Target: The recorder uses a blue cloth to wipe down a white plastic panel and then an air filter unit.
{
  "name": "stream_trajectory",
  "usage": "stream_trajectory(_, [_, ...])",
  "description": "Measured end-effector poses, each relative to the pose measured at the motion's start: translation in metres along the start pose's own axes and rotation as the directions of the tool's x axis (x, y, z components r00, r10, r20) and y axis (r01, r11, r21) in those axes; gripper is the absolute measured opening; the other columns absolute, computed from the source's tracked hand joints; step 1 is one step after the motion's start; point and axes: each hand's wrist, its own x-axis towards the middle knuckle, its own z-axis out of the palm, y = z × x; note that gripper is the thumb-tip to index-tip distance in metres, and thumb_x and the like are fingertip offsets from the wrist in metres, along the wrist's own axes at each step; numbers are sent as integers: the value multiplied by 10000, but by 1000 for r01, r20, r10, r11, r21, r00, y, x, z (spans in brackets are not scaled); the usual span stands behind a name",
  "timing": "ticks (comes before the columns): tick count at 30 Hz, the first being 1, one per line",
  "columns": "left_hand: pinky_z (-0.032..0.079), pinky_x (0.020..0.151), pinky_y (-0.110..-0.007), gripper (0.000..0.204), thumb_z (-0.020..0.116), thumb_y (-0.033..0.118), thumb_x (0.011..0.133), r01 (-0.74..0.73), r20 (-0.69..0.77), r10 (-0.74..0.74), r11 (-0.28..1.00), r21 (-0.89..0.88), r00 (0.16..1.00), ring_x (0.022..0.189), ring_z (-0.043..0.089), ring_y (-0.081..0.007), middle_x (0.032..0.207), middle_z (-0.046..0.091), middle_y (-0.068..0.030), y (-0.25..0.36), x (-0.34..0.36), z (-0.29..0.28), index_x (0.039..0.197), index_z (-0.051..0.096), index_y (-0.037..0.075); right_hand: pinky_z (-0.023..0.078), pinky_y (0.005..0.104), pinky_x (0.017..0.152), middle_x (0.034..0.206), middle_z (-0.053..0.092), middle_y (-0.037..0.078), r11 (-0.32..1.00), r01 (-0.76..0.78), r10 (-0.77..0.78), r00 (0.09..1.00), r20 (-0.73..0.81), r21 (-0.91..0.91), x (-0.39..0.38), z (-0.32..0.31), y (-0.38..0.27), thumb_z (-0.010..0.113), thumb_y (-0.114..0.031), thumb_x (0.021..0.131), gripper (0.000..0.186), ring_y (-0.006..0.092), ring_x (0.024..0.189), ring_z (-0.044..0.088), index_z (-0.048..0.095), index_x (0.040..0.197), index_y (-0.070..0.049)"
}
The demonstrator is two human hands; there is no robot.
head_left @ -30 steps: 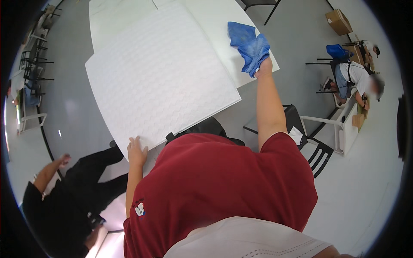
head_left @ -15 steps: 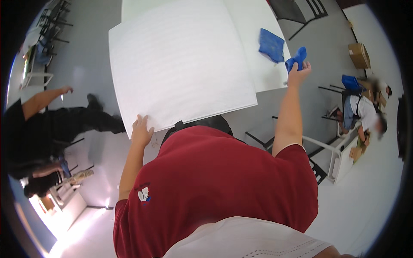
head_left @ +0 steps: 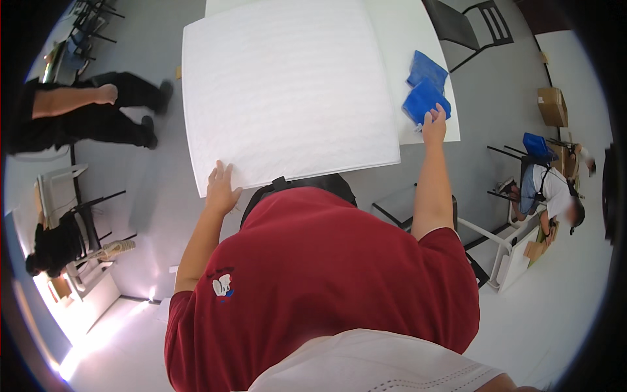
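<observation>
A large white square pad [head_left: 294,91], with a faint texture and layered near edge, lies on the white table [head_left: 418,32] before me. My left hand [head_left: 223,187] rests on its near left corner, fingers spread and flat. To the right of the pad, a blue cloth [head_left: 420,98] lies spread on the table. My right hand [head_left: 435,125] is at that cloth's near edge, its fingertips over it and thumb and fingers slightly apart. Just beyond, a second blue cloth [head_left: 429,67] is partly covered by the first.
A dark chair [head_left: 457,29] stands beyond the table's right edge. On the left, a person in black [head_left: 124,98] is on the grey floor. Another person [head_left: 554,186] sits at a small table at far right, near a cardboard box [head_left: 552,106].
My right hand has come down and set the bunched blue cloth on the table, overlapping the other one. My left hand stays on the pad's corner. The person in black has moved.
</observation>
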Motion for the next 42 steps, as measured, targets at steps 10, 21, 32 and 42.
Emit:
stream_trajectory(10, [239,1042,-465,820,704,219,692,47,-2,-47,994,100,999,1312,175,-380,1439,151,-206,10,-7,12,1368,259,83,453,329,821,1026,606,166,995,28,-36,995,89,91,-40,20,2,544,-115,826,352,249,937,595,508,1165,-29])
stream_trajectory(21, [242,1033,-453,766,661,371,737,497,-349,-585,809,-314,732,1250,299,-370,1312,370,-231,-70,17,33,1327,317,24,424,422,853,1098,528,155,929,108,-161,979,-123,-355,2,21,-4,653,-232,755,436,336,1001,498,527,1141,-74])
stream_trajectory(32, [222,1027,-500,742,670,276,727,281,-413,-395,909,-309,821,1263,230,-414,1378,229,-246,-28,28,21,1352,304,116,410,441,834,934,549,233,988,-91,24,894,-447,-129,34,23,30,571,-202,782,332,375,929,523,540,989,56])
stream_trajectory(42, [216,1027,-488,695,661,267,728,167,-524,-331,927,-336,785,1253,259,-411,1345,276,-275,-42,45,10,1321,350,77,467,308,796,1011,568,110,391,-376,74,922,379,840,9,4,-115,532,-85,807,392,224,922,573,446,1170,34])
